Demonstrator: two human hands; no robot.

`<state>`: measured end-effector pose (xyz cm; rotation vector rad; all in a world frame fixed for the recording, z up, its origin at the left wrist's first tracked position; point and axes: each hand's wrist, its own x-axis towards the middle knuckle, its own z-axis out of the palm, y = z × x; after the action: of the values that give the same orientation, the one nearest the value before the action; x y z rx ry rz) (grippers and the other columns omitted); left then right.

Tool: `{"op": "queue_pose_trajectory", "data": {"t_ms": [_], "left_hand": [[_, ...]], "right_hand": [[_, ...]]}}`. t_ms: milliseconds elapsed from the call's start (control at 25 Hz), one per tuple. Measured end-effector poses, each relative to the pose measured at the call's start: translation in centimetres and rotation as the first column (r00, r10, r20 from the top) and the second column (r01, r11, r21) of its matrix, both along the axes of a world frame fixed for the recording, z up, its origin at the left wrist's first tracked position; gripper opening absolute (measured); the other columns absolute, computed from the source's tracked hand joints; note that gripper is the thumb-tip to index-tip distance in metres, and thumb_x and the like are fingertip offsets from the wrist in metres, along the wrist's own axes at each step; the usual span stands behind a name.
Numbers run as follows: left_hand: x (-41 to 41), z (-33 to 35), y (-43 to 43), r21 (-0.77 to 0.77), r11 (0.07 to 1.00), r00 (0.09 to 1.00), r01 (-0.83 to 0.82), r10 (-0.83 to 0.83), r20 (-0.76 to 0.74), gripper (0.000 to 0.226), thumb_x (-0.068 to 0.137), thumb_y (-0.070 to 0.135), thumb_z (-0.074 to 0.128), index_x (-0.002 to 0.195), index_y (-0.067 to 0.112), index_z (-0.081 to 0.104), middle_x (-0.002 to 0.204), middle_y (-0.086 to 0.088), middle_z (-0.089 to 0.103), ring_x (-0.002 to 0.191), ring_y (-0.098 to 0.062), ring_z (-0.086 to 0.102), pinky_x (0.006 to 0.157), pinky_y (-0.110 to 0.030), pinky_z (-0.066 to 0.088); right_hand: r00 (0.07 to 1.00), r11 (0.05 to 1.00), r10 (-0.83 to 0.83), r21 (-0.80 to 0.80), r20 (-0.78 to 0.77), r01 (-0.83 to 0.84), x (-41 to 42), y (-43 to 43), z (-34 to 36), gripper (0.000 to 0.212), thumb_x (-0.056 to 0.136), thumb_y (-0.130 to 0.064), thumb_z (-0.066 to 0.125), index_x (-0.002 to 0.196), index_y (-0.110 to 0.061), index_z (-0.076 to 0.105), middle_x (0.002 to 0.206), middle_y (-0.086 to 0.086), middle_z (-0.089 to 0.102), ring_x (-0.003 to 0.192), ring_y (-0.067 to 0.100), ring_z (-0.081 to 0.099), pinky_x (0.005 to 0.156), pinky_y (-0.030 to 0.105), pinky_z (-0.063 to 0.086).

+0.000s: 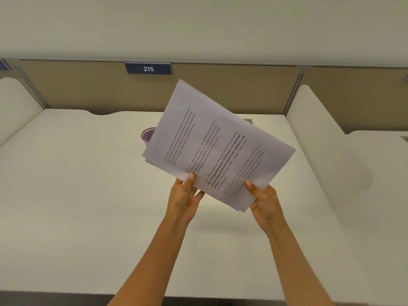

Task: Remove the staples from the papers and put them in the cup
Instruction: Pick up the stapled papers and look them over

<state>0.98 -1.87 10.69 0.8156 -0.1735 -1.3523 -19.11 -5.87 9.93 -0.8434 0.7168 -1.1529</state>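
Two hands, left hand (184,195) and right hand (263,200), are seen gripping the papers (217,144) above the desk (77,184), cup (147,134) half hidden behind.

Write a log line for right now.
left hand: holds printed papers | right hand: holds them | purple cup: partly behind papers | staples: unseen

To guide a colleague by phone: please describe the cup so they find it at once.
Find the blue 215 sign on the beige partition. Below it, on the white desk, the cup peeks out left of the held papers. Nothing else there is purple.
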Motion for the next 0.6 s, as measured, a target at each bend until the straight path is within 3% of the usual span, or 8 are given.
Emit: {"op": "queue_pose_trajectory", "data": {"t_ms": [120, 200, 320, 400, 520, 600], "left_hand": [[2.7, -0.4, 0.7, 0.001, 0.999, 0.987, -0.052, 0.051, 0.15, 0.029, 0.094, 0.003, 0.052, 0.117, 0.019, 0.058, 0.101, 0.001, 0.075, 0.1, -0.022, 0.066, 0.098, -0.047, 0.048], [6.1, 0.0, 1.0, -0.002, 0.996, 0.93, -0.09, 0.085, 0.357, 0.034, 0.091, 0.011, 0.06, 0.123, 0.02, 0.055, 0.105, -0.001, 0.073, 0.1, -0.023, 0.066, 0.099, -0.047, 0.047], [9.7, 1.6, 0.9, 0.042, 0.998, 0.691, 0.056, -0.07, 0.719, 0.051, 0.086, 0.035, 0.068, 0.133, 0.031, 0.049, 0.114, 0.003, 0.072, 0.103, -0.02, 0.069, 0.086, -0.038, 0.055], [9.4, 2.1, 0.1, 0.061, 0.981, 0.599, 0.186, -0.162, 0.784, 0.047, 0.089, 0.034, 0.063, 0.134, 0.03, 0.049, 0.115, 0.004, 0.072, 0.102, -0.019, 0.07, 0.079, -0.032, 0.058], [7.6, 1.8, -0.5, -0.028, 0.983, 0.644, 0.18, -0.096, 0.759, 0.033, 0.096, 0.019, 0.055, 0.129, 0.018, 0.056, 0.117, -0.002, 0.07, 0.104, -0.024, 0.068, 0.077, -0.03, 0.059], [7.0, 1.2, -0.3, -0.067, 0.988, 0.664, 0.138, -0.042, 0.747, 0.033, 0.097, 0.015, 0.054, 0.129, 0.018, 0.058, 0.118, -0.001, 0.07, 0.104, -0.018, 0.068, 0.08, -0.027, 0.058]], "right_hand": [[0.99, 0.999, -0.037, -0.006, -0.139, 0.037, -1.8, -0.6, 0.0, 0.027, 0.088, -0.009, 0.062, 0.112, -0.019, 0.07, 0.117, 0.008, 0.07, 0.107, 0.024, 0.067, 0.086, 0.033, 0.058], [0.98, 1.0, -0.029, -0.004, -0.197, 0.029, -3.5, -1.0, 0.0, 0.029, 0.087, -0.011, 0.064, 0.115, -0.016, 0.068, 0.117, 0.009, 0.07, 0.107, 0.025, 0.067, 0.086, 0.034, 0.058], [0.962, 1.0, 0.021, 0.003, -0.274, -0.021, -5.3, -1.2, -0.1, 0.029, 0.084, -0.015, 0.066, 0.113, -0.014, 0.07, 0.116, 0.01, 0.071, 0.107, 0.028, 0.067, 0.082, 0.033, 0.059], [0.949, 0.999, 0.052, 0.005, -0.312, -0.053, -5.6, -1.1, -0.3, 0.029, 0.083, -0.016, 0.066, 0.112, -0.013, 0.071, 0.117, 0.011, 0.07, 0.108, 0.03, 0.066, 0.085, 0.034, 0.058], [0.94, 0.999, 0.039, -0.013, -0.338, -0.046, -5.1, -1.1, -0.6, 0.035, 0.085, -0.016, 0.065, 0.119, -0.007, 0.065, 0.12, 0.01, 0.069, 0.111, 0.029, 0.064, 0.095, 0.041, 0.052], [0.936, 0.999, 0.005, -0.042, -0.353, -0.022, -4.9, -1.3, -0.5, 0.035, 0.086, -0.018, 0.064, 0.119, -0.008, 0.065, 0.117, 0.009, 0.07, 0.109, 0.027, 0.065, 0.094, 0.041, 0.051]]}}
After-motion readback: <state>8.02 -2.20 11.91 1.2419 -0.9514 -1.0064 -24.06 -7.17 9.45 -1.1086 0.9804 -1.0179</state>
